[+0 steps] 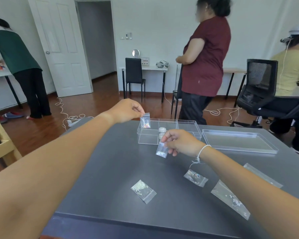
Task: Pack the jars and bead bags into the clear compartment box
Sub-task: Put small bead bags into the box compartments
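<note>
The clear compartment box (pixel 188 125) stands open at the far middle of the dark table (pixel 110 169), with two small jars (pixel 162 130) in its middle compartment. My left hand (pixel 128 110) pinches a bead bag with coloured beads (pixel 145 121) by its top, hanging over the box's left compartment. My right hand (pixel 181 142) pinches a bag of pale beads (pixel 161 150) just in front of the box. Three more bead bags lie on the table: one at the near middle (pixel 143 190), one under my right wrist (pixel 195 177), a longer one at the right (pixel 230 198).
The box's clear lid (pixel 238 141) lies flat to the right of the box. A clear strip bag (pixel 262 175) lies at the right edge. A person in a maroon shirt (pixel 205 66) stands just beyond the table. An office chair (pixel 259 87) is at the far right.
</note>
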`<state>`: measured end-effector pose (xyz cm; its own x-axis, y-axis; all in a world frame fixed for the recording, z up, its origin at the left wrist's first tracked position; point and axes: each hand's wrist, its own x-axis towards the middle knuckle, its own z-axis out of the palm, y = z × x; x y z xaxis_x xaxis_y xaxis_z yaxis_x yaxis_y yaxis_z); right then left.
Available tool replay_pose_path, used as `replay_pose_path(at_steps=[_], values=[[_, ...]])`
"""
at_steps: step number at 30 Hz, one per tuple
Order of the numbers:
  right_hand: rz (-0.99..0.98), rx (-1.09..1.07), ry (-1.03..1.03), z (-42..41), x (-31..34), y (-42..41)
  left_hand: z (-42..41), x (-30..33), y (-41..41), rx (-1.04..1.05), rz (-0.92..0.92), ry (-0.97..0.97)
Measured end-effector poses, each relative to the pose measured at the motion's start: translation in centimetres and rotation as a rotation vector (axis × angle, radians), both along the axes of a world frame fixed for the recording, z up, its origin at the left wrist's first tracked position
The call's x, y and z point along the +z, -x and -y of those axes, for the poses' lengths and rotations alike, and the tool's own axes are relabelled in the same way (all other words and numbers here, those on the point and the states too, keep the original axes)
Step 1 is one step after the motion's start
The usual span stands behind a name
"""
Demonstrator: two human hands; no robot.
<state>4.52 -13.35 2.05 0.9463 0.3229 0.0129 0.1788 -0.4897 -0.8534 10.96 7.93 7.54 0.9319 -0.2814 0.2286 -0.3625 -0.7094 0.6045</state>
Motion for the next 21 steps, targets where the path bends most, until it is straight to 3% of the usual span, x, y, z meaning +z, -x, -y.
replay_pose_path(at_steps=[21], values=[[0.057,0.009,-0.069,0.4,0.3,-1.6,1.5,-2.5,-3.1,-0.081,-0.086,-0.35]])
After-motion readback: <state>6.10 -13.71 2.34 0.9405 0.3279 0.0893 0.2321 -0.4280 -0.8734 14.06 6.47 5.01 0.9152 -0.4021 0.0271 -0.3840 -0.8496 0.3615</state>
